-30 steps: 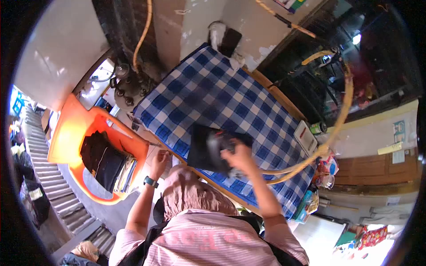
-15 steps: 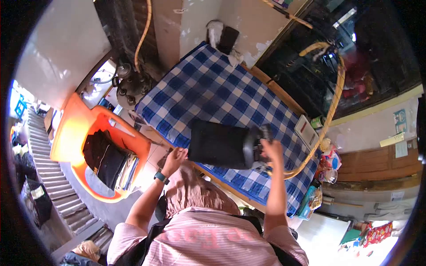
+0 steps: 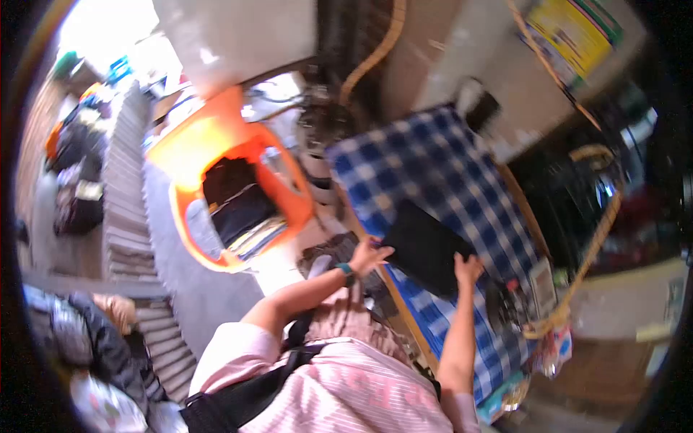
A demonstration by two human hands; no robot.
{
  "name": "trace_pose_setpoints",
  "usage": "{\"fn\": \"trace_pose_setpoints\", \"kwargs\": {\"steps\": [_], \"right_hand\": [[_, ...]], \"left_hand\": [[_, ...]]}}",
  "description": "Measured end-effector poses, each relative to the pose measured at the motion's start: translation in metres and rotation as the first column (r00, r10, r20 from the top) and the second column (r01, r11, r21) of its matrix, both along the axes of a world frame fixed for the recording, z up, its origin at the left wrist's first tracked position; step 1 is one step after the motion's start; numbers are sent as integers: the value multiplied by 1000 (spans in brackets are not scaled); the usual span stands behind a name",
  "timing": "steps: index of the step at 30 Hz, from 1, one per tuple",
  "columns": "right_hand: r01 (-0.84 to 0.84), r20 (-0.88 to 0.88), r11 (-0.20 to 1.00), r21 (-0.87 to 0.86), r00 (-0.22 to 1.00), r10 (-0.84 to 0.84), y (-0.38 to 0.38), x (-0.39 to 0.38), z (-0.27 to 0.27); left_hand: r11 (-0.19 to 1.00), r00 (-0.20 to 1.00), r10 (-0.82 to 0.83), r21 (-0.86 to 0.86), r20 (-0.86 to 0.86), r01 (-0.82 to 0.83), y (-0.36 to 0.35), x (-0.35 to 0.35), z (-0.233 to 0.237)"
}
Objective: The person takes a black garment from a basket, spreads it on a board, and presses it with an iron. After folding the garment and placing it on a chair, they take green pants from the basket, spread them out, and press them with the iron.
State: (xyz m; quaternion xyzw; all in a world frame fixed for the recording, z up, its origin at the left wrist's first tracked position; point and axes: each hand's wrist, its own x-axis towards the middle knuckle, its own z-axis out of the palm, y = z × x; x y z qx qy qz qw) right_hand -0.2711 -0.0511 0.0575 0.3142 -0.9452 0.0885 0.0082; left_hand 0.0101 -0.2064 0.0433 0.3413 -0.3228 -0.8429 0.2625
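Note:
A folded black garment (image 3: 426, 249) lies over the blue-and-white checked cloth (image 3: 404, 159) on the table, slightly tilted in view. My left hand (image 3: 370, 255) is closed at its near left edge, thumb against the fabric. At the opposite end, my right hand (image 3: 468, 270) grips the right edge with fingers curled over it. Just right of that hand, a dark appliance that looks like a clothes iron (image 3: 509, 303) rests on the checked cloth, blurred.
An orange plastic chair (image 3: 299, 195) at left holds a stack of folded dark clothes (image 3: 242, 206). A yellowish cord (image 3: 588, 249) loops along the table's right side. A white-framed item (image 3: 543, 285) lies at the table's far right edge. Bags and clothes (image 3: 108, 339) sit at lower left.
My right hand has let go of the iron, which now rests at the right, and has taken the garment's right edge. My left hand has taken its left edge. The view has turned left.

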Motion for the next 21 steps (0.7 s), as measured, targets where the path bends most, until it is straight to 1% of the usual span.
{"fn": "trace_pose_setpoints", "kwargs": {"steps": [1,2,3,5,6,7,8,9,10,11,12,13,14,15,16,17,18,19,20,21], "right_hand": [[54,155,984,-168,988,-27,-2,5,2],[149,352,938,-312,936,-32,-4,14,17],[224,549,876,-426,834,54,-4,22,33],[497,790,794,-350,613,-36,-11,36,44],[481,788,804,-350,615,-25,-18,45,46],[506,875,791,-344,479,74,-25,56,46],[531,929,781,-330,328,170,-36,70,48],[560,954,772,-300,199,226,-58,101,69],[540,958,792,-285,125,259,-80,130,83],[520,957,811,-270,49,287,-104,158,90],[501,949,819,-279,13,315,-128,184,88],[486,941,826,-284,-25,338,-150,211,85],[458,943,851,-259,-71,325,-174,239,86],[426,943,873,-237,-115,312,-198,266,89],[426,931,867,-258,-131,342,-220,293,89],[426,916,860,-280,-148,372,-242,320,89],[418,900,859,-295,-179,397,-262,345,97],[412,884,858,-308,-210,418,-280,369,105],[409,869,849,-334,-216,446,-306,401,101],[415,850,833,-367,-214,481,-320,421,96]], "left_hand": [[999,988,-36,1,153,36,-6,3,12],[999,969,-30,-28,246,38,-10,0,2],[998,968,-61,-13,241,66,-17,5,6],[998,983,-65,18,172,63,-35,22,12],[999,975,-40,-6,218,43,-45,35,20],[1000,977,-26,-4,213,27,-58,53,34],[996,971,-36,-67,236,53,-74,75,53],[988,964,-44,-130,263,80,-91,98,60],[968,962,65,-250,266,3,-105,116,56],[965,963,139,-252,229,-79,-121,136,50],[960,952,184,-255,244,-120,-140,158,46],[919,938,251,-364,239,-153,-162,183,35],[874,932,308,-444,192,-198,-182,206,47],[899,946,323,-317,18,-301,-202,229,49],[871,927,359,-397,111,-290,-224,253,59],[860,901,389,-428,193,-279,-242,278,85],[835,897,419,-447,141,-320,-264,300,81],[797,877,461,-498,134,-342,-284,321,83],[767,865,493,-515,94,-382,-316,358,97],[760,850,526,-458,18,-461,-329,374,94]]}}
